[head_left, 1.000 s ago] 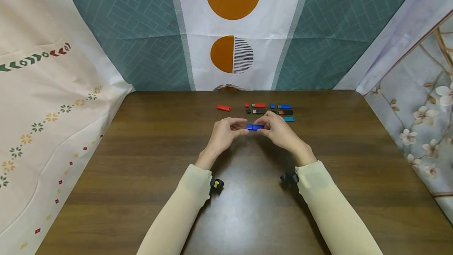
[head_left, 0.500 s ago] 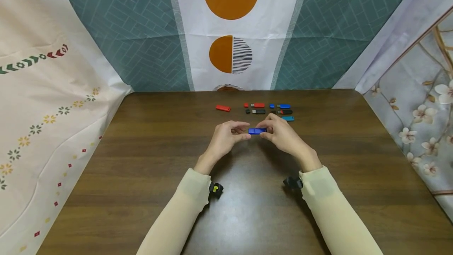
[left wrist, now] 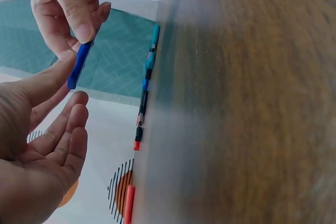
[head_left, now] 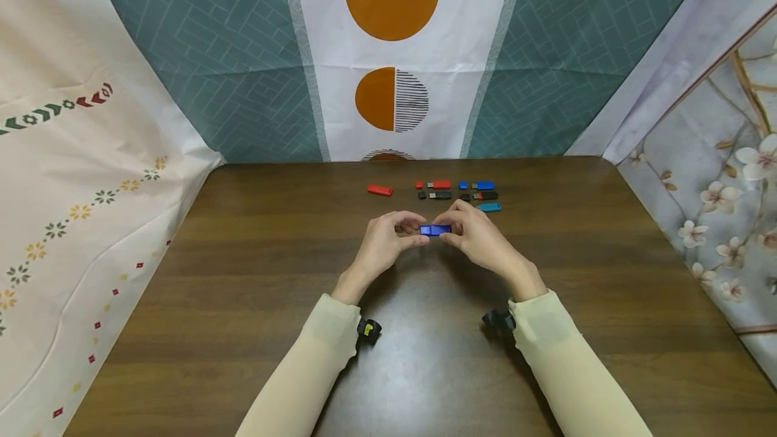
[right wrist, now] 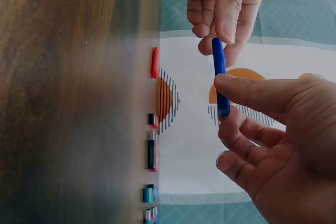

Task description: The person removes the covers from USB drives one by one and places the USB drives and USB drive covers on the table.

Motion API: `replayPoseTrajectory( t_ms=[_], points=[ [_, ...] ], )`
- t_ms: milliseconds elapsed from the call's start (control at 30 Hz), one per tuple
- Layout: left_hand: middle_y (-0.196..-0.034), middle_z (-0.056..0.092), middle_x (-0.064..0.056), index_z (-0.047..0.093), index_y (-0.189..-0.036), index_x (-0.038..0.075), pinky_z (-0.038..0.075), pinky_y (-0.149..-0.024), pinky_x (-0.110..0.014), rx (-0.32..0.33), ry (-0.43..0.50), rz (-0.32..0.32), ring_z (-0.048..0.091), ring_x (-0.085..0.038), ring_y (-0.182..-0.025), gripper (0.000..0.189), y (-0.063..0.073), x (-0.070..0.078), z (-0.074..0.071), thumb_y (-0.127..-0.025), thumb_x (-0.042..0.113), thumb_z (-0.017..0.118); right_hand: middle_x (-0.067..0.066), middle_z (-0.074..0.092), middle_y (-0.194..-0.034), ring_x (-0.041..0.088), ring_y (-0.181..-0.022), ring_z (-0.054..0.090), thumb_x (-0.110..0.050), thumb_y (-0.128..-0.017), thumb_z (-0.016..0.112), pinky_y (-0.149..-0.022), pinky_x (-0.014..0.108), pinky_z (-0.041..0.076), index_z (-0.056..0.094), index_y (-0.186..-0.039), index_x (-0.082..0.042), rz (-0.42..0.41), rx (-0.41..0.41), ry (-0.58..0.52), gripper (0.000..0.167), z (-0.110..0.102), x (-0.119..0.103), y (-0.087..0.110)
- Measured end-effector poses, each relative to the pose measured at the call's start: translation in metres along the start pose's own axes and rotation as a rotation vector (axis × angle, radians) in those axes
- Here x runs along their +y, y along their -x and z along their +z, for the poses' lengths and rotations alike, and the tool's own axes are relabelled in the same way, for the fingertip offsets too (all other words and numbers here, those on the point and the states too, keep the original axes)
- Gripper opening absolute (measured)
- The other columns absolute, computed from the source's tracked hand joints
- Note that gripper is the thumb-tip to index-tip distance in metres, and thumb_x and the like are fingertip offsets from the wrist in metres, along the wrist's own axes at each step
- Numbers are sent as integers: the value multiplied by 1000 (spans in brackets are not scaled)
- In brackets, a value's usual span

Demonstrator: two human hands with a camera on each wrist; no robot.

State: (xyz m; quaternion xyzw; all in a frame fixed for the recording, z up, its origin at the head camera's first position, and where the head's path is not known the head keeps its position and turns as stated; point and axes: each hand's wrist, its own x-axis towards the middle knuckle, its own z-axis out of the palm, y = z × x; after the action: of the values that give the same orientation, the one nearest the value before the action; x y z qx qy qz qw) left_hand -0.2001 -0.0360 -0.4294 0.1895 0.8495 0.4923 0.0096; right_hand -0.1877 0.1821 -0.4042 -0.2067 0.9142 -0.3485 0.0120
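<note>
A blue USB stick (head_left: 435,230) is held level above the table between both hands. My right hand (head_left: 476,235) pinches its right part, with the thumb (right wrist: 236,85) lying across the casing in the right wrist view. At the other end my left hand (head_left: 388,238) holds the tip between thumb and forefinger, the forefinger partly hidden behind the stick. The other left fingers (left wrist: 73,140) curve loosely below it in the left wrist view. Seen edge-on there, the stick (left wrist: 79,69) looks slim and slightly curved.
Behind the hands lie uncapped USB sticks in red (head_left: 440,185), black (head_left: 440,195), blue (head_left: 483,185) and black with red (head_left: 487,195), their caps to the left. A teal stick (head_left: 490,207) is partly hidden by the right hand. One red stick (head_left: 380,190) lies apart, left.
Both hands have drawn the blue USB stick a little toward the person. The left thumb and forefinger have closed in on its left end. The sticks on the table lie as before.
</note>
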Motion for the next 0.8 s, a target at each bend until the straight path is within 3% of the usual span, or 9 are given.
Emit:
replayPoseTrajectory(
  t_ms=[333,633,800],
  points=[
    [-94,74,1,78,-108,11,58,-85,-33,14,-7,2,68,-13,-87,23,0,-6,-1,-88,19,85,5,56,-102,22,-82,47,-8,-96,75,-69,37,39,77,-117,-9,-26,14,-27,21,4,2,-2],
    [-87,73,2,80,-105,9,59,-79,-30,83,6,35,67,-11,-81,19,-1,-6,-2,-89,19,84,7,56,-98,21,-83,50,-9,-95,78,-71,36,43,73,-123,-7,-49,57,-59,29,8,3,-4],
    [-88,74,1,80,-106,9,59,-79,-29,88,4,38,67,-11,-82,20,-1,-6,0,-88,18,85,5,57,-98,20,-82,51,-9,-94,78,-70,36,44,74,-118,-6,-44,77,-69,24,9,4,-4]
  ],
)
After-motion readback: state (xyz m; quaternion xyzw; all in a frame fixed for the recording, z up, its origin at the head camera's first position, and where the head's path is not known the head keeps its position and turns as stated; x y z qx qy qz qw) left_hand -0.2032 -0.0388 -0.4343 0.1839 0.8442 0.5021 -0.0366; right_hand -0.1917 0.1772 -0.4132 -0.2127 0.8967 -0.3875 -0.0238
